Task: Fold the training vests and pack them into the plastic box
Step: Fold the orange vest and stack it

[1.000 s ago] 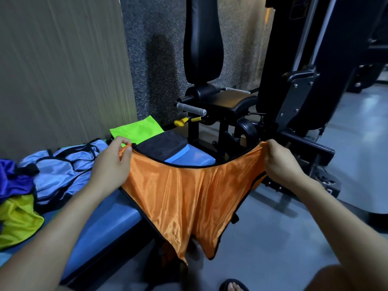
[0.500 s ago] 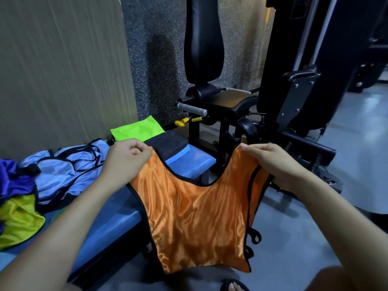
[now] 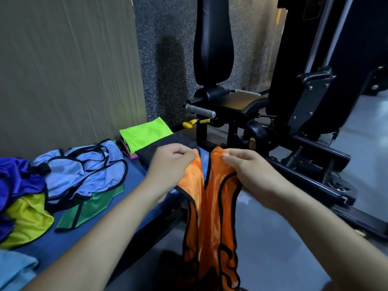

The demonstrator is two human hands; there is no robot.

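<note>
Left hand [image 3: 170,169]: pinches one top corner of orange vest [image 3: 212,206].
Right hand [image 3: 252,171]: pinches the other corner, close beside.
Vest: hangs off tabletop [image 3: 69,238] edge.
Loose vests [image 3: 81,171]: on tabletop, left of orange vest.

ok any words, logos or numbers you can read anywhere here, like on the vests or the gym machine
None can be read.
Orange vest: plain fabric with black trim, no print showing.
Light blue vest, green vest, yellow vest, neon green vest: no print showing.
Gym machine: a faint yellowish mark near the top edge, too small and dark to read.
</note>
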